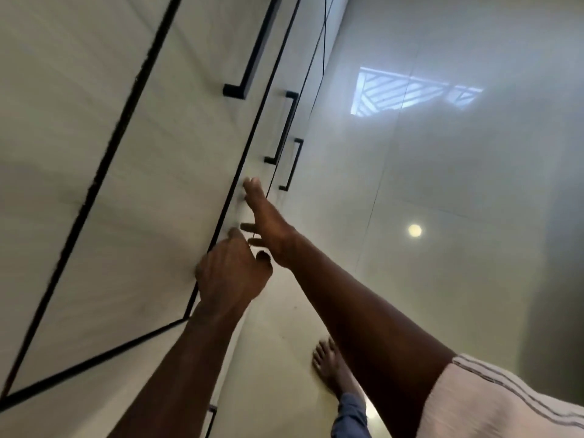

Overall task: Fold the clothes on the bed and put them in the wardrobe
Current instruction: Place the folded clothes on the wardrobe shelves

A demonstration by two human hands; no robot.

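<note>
The white wardrobe [132, 172] fills the left side, its doors edged in black and fitted with long black handles [252, 52]. My right hand [262, 213] reaches out with straight fingers, and its fingertips touch a door panel just right of the black seam, below a handle [282, 128]. Closer to me, my left hand [230, 273] has its fingers curled, with the knuckles and one fingertip against the door at the same seam. No object shows in it. Neither clothes nor the bed are in view.
A glossy pale tiled floor [442, 184] spreads to the right, reflecting a window and a round lamp. My bare foot [331, 365] and blue trouser leg stand close to the wardrobe base. A light striped sleeve [499, 403] covers my right shoulder.
</note>
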